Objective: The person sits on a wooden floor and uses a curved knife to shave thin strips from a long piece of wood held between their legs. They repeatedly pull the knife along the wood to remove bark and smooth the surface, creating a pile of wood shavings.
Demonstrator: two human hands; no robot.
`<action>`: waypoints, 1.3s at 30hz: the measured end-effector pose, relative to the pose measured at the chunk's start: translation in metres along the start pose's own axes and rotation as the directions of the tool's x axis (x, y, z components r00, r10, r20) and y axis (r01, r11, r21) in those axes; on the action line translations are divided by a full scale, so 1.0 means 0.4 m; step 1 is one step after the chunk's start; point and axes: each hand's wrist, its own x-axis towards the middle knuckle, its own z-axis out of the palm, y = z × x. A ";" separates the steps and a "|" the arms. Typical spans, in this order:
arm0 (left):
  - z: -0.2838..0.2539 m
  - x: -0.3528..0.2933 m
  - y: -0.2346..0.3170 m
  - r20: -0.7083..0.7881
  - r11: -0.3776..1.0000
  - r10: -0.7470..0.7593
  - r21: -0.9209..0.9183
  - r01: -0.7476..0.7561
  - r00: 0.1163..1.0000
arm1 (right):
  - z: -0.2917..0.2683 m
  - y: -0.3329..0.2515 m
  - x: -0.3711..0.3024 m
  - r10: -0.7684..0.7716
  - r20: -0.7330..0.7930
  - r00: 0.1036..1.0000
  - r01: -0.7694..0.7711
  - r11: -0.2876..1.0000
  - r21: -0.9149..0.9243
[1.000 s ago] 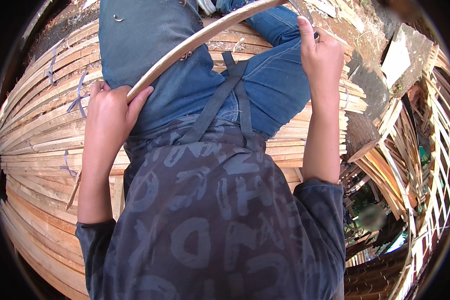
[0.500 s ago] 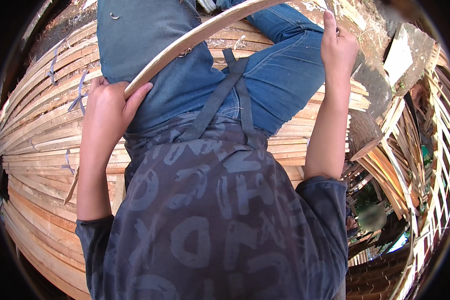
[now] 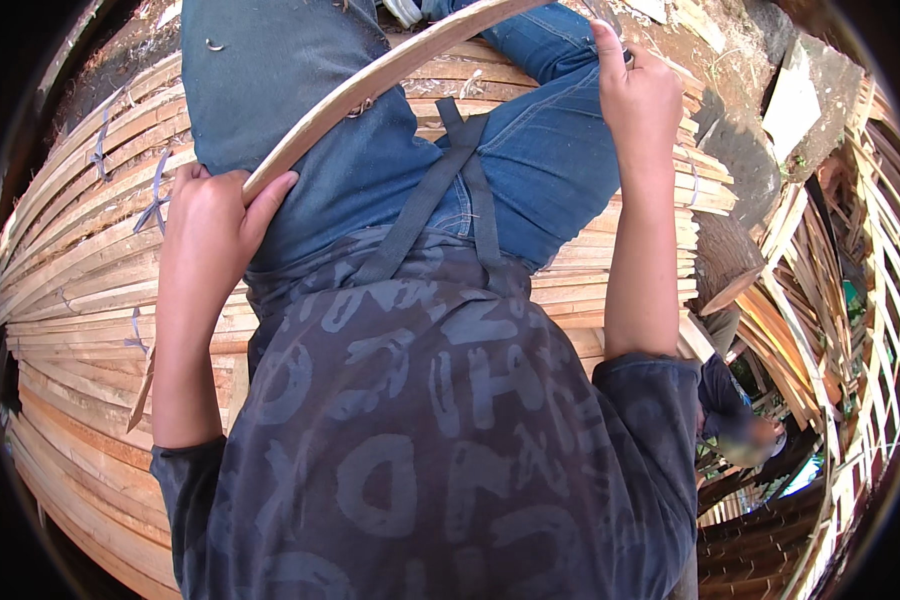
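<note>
My left hand (image 3: 215, 210) is closed round the near end of a long, pale wooden strip (image 3: 370, 82). The strip slants across my left thigh and bows up toward the top of the picture, where its far end is cut off. My right hand (image 3: 645, 105), over my right knee, is closed with the thumb stretched along the top of a knife (image 3: 602, 12). Only a bit of the dark blade shows; the handle is mostly hidden in my fingers. A thin curled shaving (image 3: 362, 107) hangs by the strip's lower edge.
I sit over stacked wooden slats (image 3: 90, 370), some tied with purplish string (image 3: 153, 205). A log end (image 3: 730, 290) and rocks (image 3: 735, 150) lie to the right. Beyond them are loose strips (image 3: 785, 355), a woven lattice (image 3: 880, 300) and another person (image 3: 725, 400).
My right hand has moved left, bringing the knife closer to the strip. The strip and my left hand have shifted slightly left. More of the other person shows at the right.
</note>
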 end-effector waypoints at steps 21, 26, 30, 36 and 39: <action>-0.005 0.007 -0.016 -0.048 0.996 0.050 -0.072 -0.054 0.998 | 0.040 -0.125 -0.124 0.118 0.135 0.984 -0.167 0.872 0.460; -0.003 -0.004 -0.025 -0.106 0.992 0.056 -0.107 -0.068 0.993 | 0.051 -0.239 -0.195 -0.098 0.304 0.948 -0.123 0.766 0.631; 0.020 -0.039 -0.038 -0.197 0.992 0.045 -0.107 -0.067 0.979 | -0.015 -0.257 -0.199 -0.165 0.463 0.871 -0.260 0.644 0.719; 0.017 -0.088 -0.031 -0.303 0.980 -0.021 -0.197 -0.042 0.953 | -0.084 -0.191 -0.185 -0.208 0.386 0.899 -0.189 0.610 0.769; 0.033 -0.090 -0.035 -0.374 0.984 -0.024 -0.175 -0.045 0.927 | -0.082 -0.181 -0.177 -0.178 0.308 0.935 -0.150 0.589 0.794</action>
